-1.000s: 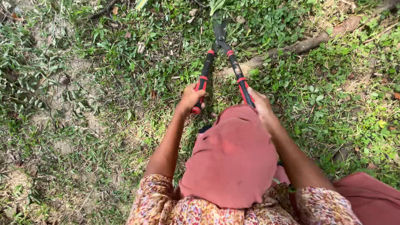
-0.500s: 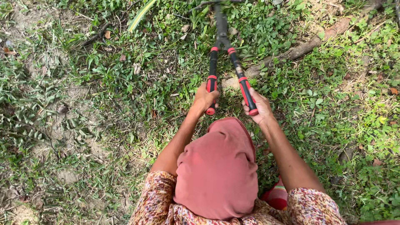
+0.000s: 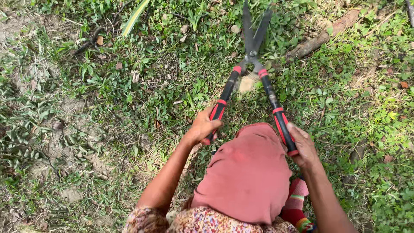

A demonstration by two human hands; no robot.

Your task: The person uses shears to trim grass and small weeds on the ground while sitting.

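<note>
I hold a pair of garden shears (image 3: 251,56) with black and red handles, blades pointing away from me over the grass. My left hand (image 3: 202,127) grips the left handle near its end. My right hand (image 3: 304,146) grips the right handle near its end. The handles are spread apart and the two blades stand slightly open at the top of the view. A pink-red cloth (image 3: 248,172) drapes over my raised knee between my arms and hides the ground below the handles.
Patchy grass and low weeds (image 3: 142,95) cover the ground, with bare soil at the left. A dry brown stick (image 3: 321,36) lies at the upper right beside the blades. A long green leaf (image 3: 134,17) lies at the top left. A red slipper (image 3: 297,203) shows by my right arm.
The shears have swung forward and the handles have spread wider, opening the blades. My hands have moved apart, and the view has shifted closer.
</note>
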